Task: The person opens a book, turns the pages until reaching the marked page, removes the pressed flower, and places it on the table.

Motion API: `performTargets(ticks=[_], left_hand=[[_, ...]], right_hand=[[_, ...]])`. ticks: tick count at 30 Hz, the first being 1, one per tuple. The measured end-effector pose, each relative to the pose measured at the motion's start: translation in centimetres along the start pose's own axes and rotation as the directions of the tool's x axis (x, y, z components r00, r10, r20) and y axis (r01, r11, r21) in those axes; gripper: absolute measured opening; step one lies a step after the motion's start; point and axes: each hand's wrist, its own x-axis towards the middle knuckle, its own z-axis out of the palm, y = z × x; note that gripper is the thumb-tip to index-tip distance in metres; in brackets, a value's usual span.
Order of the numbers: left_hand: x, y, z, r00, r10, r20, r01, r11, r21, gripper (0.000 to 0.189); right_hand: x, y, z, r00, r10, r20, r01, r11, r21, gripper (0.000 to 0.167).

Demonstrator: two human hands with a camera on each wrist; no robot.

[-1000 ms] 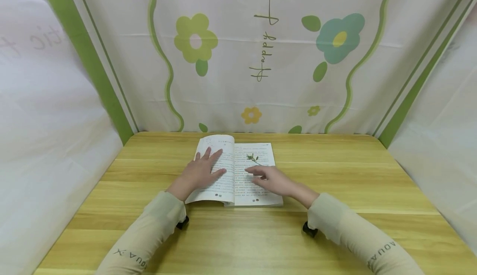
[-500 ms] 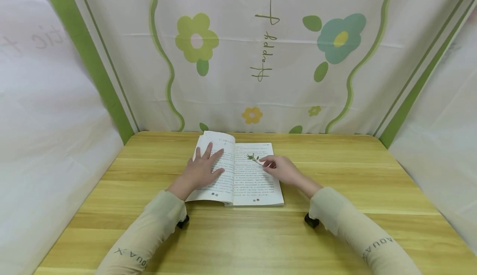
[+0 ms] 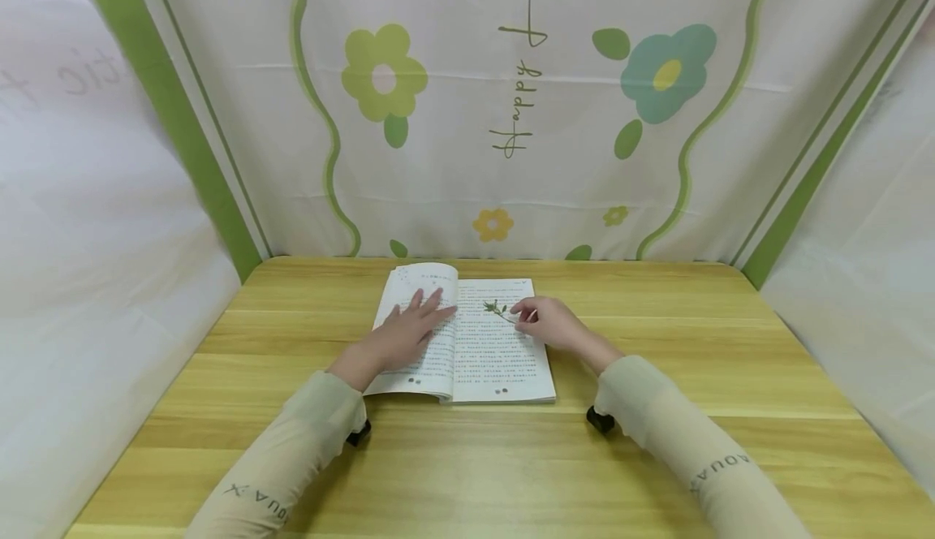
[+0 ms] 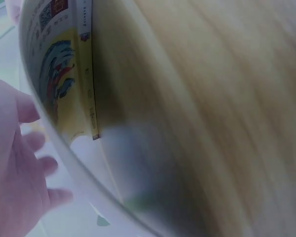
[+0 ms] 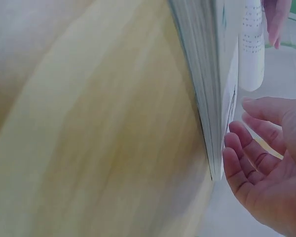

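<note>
An open book [image 3: 500, 360] lies on the table with printed pages facing up. Across its left page my left hand [image 3: 402, 334] rests with spread fingers, the fingertips reaching towards the spine. A small green sprig [image 3: 494, 308] lies on the upper right page, its thin stem pointing towards my right hand [image 3: 553, 324]. That hand is over the right edge of the page, fingers loosely bent, thumb and index finger apart near the stem's end. In the right wrist view, the right hand [image 5: 271, 153] is beside the book's page block [image 5: 207, 98]. The left wrist view shows the raised cover's underside [image 4: 64, 94].
The wooden table [image 3: 657, 303] extends around the book to both sides and towards the person. A white fabric backdrop [image 3: 453, 157] with printed flowers stands along the far edge. White fabric sides [image 3: 95, 239] flank the table.
My right hand has moved up and right across the page to the stem's end. My left hand has shifted right towards the spine, its fingers closer together. The sprig stays in place.
</note>
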Motion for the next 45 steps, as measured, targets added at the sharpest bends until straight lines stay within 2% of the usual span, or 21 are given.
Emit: performTargets(ticks=[2, 6, 9, 13, 20, 27, 35, 45], left_hand=[[0.1, 0.2, 0.0, 0.998, 0.052, 0.017, -0.052, 0.999, -0.001, 0.054], [0.2, 0.3, 0.1, 0.996, 0.083, 0.043, -0.084, 0.996, 0.021, 0.054], [0.2, 0.2, 0.2, 0.996, 0.074, 0.052, -0.075, 0.997, 0.021, 0.051], [0.1, 0.1, 0.4, 0.998, 0.053, 0.031, -0.052, 0.998, -0.023, 0.044], [-0.4, -0.3, 0.6, 0.999, 0.042, 0.015, -0.041, 0.996, -0.079, 0.047], [-0.3, -0.8, 0.9, 0.999, 0.045, -0.009, -0.045, 0.999, -0.016, 0.053], [-0.4, -1.0, 0.8, 1.0, 0.026, 0.012, -0.025, 0.999, -0.043, 0.058], [-0.5, -0.7, 0.6, 0.999, 0.004, 0.037, -0.003, 1.0, -0.03, 0.059]], right_hand=[[0.1, 0.1, 0.0, 1.0, 0.011, -0.002, -0.011, 1.0, -0.007, 0.023], [0.3, 0.2, 0.1, 1.0, 0.03, -0.009, -0.03, 0.999, -0.017, 0.021], [0.6, 0.3, 0.3, 0.999, 0.038, -0.012, -0.039, 0.999, -0.021, 0.016], [1.1, 0.3, 0.7, 0.999, 0.041, -0.015, -0.041, 0.998, -0.043, 0.01], [1.5, 0.0, 0.6, 0.993, 0.121, 0.01, -0.121, 0.992, -0.043, 0.011], [1.4, -0.1, 0.4, 0.989, 0.149, 0.005, -0.149, 0.988, -0.036, 0.011], [1.4, -0.3, 0.7, 0.987, 0.158, -0.029, -0.16, 0.984, -0.083, 0.01], [1.2, -0.7, 1.0, 0.988, 0.151, -0.01, -0.151, 0.979, -0.136, 0.014]])
